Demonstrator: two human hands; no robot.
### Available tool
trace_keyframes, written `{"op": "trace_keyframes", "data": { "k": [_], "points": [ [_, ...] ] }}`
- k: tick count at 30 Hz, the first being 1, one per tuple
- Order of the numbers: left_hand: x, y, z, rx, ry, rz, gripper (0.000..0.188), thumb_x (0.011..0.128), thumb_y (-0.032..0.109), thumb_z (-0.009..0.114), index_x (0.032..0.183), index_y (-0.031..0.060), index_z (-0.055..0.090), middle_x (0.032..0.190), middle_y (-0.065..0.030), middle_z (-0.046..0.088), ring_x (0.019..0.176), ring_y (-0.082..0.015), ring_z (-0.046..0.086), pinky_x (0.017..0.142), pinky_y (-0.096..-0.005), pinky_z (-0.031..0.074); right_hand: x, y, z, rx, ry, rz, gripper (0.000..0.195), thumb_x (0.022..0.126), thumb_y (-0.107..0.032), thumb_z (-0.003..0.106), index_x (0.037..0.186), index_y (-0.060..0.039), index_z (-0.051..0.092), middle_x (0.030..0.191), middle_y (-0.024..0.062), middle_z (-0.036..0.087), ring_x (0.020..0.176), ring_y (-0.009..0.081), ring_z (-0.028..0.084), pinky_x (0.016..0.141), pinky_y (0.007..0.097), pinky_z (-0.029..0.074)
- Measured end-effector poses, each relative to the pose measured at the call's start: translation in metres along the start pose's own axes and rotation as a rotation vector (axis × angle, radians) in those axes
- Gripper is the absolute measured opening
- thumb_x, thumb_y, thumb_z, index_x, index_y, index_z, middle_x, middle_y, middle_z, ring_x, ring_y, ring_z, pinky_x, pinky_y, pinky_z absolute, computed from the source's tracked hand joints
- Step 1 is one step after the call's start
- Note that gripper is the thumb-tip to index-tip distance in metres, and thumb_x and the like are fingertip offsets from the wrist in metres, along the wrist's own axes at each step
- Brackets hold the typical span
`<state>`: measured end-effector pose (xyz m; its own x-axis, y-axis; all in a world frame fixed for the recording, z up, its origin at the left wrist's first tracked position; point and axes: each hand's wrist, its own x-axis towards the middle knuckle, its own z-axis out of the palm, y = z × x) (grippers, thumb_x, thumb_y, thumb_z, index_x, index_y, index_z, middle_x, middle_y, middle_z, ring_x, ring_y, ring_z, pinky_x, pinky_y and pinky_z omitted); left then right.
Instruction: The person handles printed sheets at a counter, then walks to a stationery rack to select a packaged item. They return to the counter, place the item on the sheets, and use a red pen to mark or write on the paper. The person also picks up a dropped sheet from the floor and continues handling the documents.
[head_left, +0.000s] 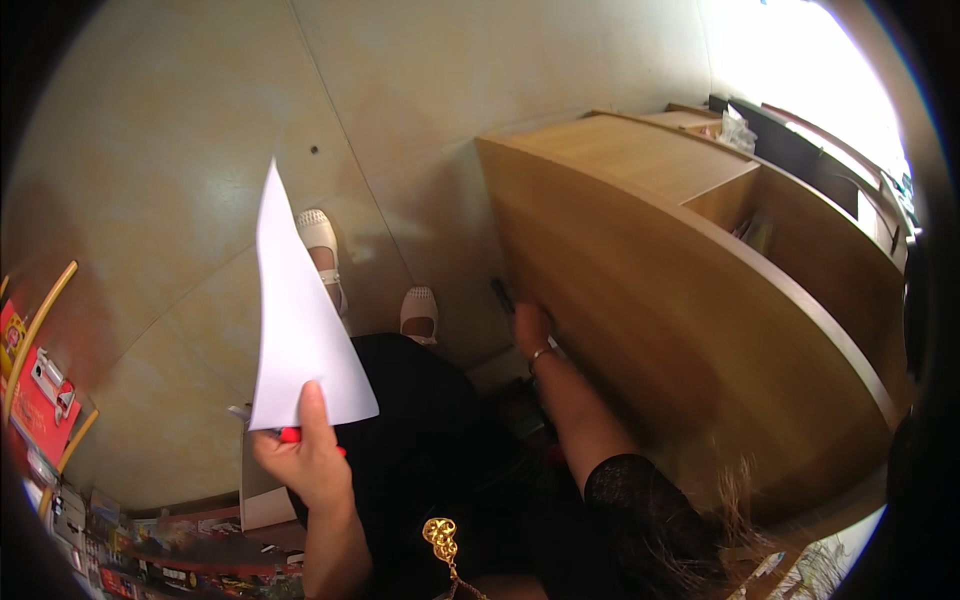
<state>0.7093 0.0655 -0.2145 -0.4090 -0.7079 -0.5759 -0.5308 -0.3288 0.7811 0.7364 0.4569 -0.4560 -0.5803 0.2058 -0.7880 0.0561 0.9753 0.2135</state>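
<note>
My left hand (311, 450) grips a sheet of white paper (304, 322) by its near end, with the thumb on top. The sheet bends upward and tapers to a point at its far end. A red object (290, 434), perhaps a pen, shows beneath the paper in the same hand. Low beside the wooden side panel (637, 300) of a desk or cabinet is my right hand (531, 326), with a bracelet at its wrist. Next to its fingers is a dark, blurred object (501, 291); I cannot tell whether the hand holds it.
Pale tiled floor (187, 150) spreads ahead of my white shoes (418, 311). The wooden unit has an open compartment (787, 225) and a plastic bag (737, 133) on top. At left stands a rack with red packaging (45, 397); shelves of packaged goods (180, 555) line the lower left.
</note>
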Motion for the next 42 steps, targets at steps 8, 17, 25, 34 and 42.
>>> {"op": "trace_keyframes", "data": {
  "k": [8, 17, 25, 34, 42],
  "points": [
    [0.008, 0.003, 0.012, -0.019, 0.021, 0.208, 0.024, 0.094, 0.011, 0.064, 0.108, -0.0089, 0.061, 0.099, -0.0109, 0.067, 0.085, -0.0160, 0.062, 0.078, -0.0308, 0.050, -0.107, -0.076, -0.148, 0.277, 0.335, -0.230, 0.020, 0.089, -0.012, 0.051, 0.100, -0.0121, 0.068, 0.086, 0.0189, 0.068, 0.083, 0.0410, 0.066, 0.070, 0.0504, 0.050],
    [0.010, -0.034, -0.033, -0.219, 0.056, 0.389, 0.037, 0.097, 0.017, 0.059, 0.122, -0.0102, 0.056, 0.115, -0.0178, 0.065, 0.099, -0.0248, 0.064, 0.087, -0.0359, 0.051, -0.283, -0.059, -0.255, 1.825, 0.133, -0.666, 0.028, 0.098, 0.000, 0.047, 0.120, -0.0027, 0.064, 0.110, 0.0058, 0.067, 0.100, 0.0131, 0.062, 0.089, 0.0274, 0.051],
    [-0.131, 0.108, -0.070, -0.214, -0.135, 0.780, 0.038, 0.098, 0.021, 0.060, 0.119, -0.0105, 0.058, 0.107, -0.0137, 0.065, 0.086, -0.0200, 0.060, 0.078, -0.0335, 0.050, -0.490, 0.109, -0.277, 1.001, 0.566, -1.243, 0.031, 0.093, 0.001, 0.050, 0.120, -0.0019, 0.064, 0.111, 0.0063, 0.070, 0.102, 0.0180, 0.066, 0.087, 0.0336, 0.053],
    [-0.365, 0.198, -0.020, 0.128, -0.667, 1.876, 0.015, 0.080, -0.007, 0.070, 0.093, -0.0012, 0.065, 0.121, -0.0159, 0.061, 0.067, -0.0136, 0.059, 0.061, -0.0249, 0.049, -0.497, 0.287, -0.266, 2.488, 1.069, -0.917, 0.025, 0.094, -0.008, 0.059, 0.117, 0.0021, 0.060, 0.111, 0.0109, 0.067, 0.097, 0.0204, 0.067, 0.086, 0.0343, 0.056],
    [-0.439, 0.143, 0.073, 0.541, -1.113, 2.125, 0.026, 0.067, -0.003, 0.071, 0.091, 0.0055, 0.064, 0.114, -0.0105, 0.069, 0.077, -0.0300, 0.069, 0.063, -0.0360, 0.056, -0.458, 0.327, -0.243, 2.616, 0.981, -0.636, 0.025, 0.095, -0.015, 0.058, 0.112, 0.0032, 0.060, 0.100, 0.0122, 0.069, 0.084, 0.0216, 0.069, 0.078, 0.0348, 0.057]
  ]
}}
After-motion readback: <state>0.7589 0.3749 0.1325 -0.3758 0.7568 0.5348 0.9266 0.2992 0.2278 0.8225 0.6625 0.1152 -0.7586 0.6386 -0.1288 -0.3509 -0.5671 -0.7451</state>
